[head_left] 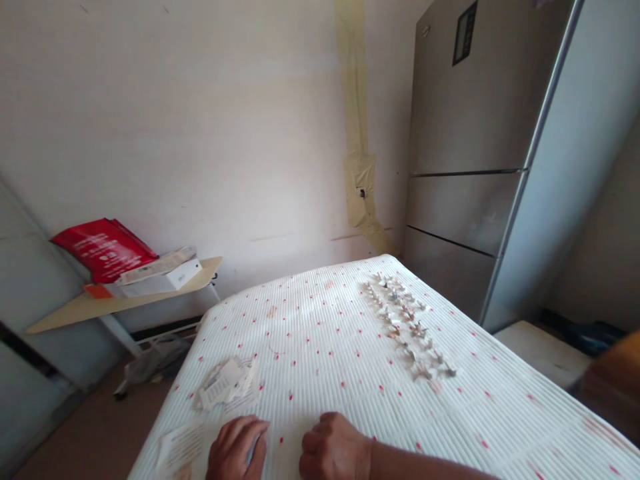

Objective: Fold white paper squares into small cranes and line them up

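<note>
My left hand (pixel 235 448) rests low on the bed-like padded surface, its fingers curled toward the thumb. A greyish patch shows between thumb and fingers, too unclear to name. To its right, my right hand (pixel 334 448) is closed with the knuckles up; whatever its fingers may hold is hidden. Just beyond my left hand lies a loose pile of printed paper pieces (pixel 227 383). Another printed sheet (pixel 180 448) lies left of that hand, partly cut off by the frame. Farther off to the right, several small folded paper figures (pixel 407 320) stand in rows.
A white ribbed cover with red dots (pixel 310 320) spreads over the surface. At left, a side table (pixel 75 313) carries a red bag (pixel 105 247) and a white box (pixel 163 280). A grey refrigerator (pixel 465 127) stands at right, beside a low pale stool-like top (pixel 545 350).
</note>
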The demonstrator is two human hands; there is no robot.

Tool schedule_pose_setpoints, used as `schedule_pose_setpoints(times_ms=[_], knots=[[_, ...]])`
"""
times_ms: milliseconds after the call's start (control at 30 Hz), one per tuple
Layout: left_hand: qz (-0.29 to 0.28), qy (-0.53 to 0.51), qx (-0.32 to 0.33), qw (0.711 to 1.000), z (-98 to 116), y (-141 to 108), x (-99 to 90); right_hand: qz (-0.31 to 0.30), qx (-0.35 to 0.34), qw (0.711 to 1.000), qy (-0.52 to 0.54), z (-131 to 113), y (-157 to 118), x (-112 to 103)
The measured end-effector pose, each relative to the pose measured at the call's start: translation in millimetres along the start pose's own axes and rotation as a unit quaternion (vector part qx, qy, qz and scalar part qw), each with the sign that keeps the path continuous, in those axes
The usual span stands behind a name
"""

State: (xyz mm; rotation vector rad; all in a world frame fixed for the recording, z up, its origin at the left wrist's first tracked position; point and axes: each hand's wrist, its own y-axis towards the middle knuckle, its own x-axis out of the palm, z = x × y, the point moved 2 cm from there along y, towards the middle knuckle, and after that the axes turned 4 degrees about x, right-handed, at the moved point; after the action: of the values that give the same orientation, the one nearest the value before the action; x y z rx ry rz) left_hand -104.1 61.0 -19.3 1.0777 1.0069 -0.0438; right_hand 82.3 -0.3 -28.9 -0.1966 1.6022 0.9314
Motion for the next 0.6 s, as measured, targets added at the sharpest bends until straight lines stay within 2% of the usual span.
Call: schedule_pose_setpoints(times_ms=[133, 233, 433, 600], knots=[[-0.002, 0.018, -0.052, 0.998, -2, 1, -2.4, -0.019, 0.011, 1.0, 0.012, -1, -2, -6], [0.008, 0.038, -0.106, 0.994, -2, 2, -10.9, -0.04, 0.024, 0.999, 0.028, -2, -3, -13], [0.031, 0.061, -0.221, 0.973, -4, 3, -27.3, -0.039, 0.025, 0.996, 0.081, 1, -2, -27], [0.033, 0.075, -0.268, 0.96, -3, 6, -28.1, -0.024, 0.013, 0.995, 0.096, 2, -2, -31]])
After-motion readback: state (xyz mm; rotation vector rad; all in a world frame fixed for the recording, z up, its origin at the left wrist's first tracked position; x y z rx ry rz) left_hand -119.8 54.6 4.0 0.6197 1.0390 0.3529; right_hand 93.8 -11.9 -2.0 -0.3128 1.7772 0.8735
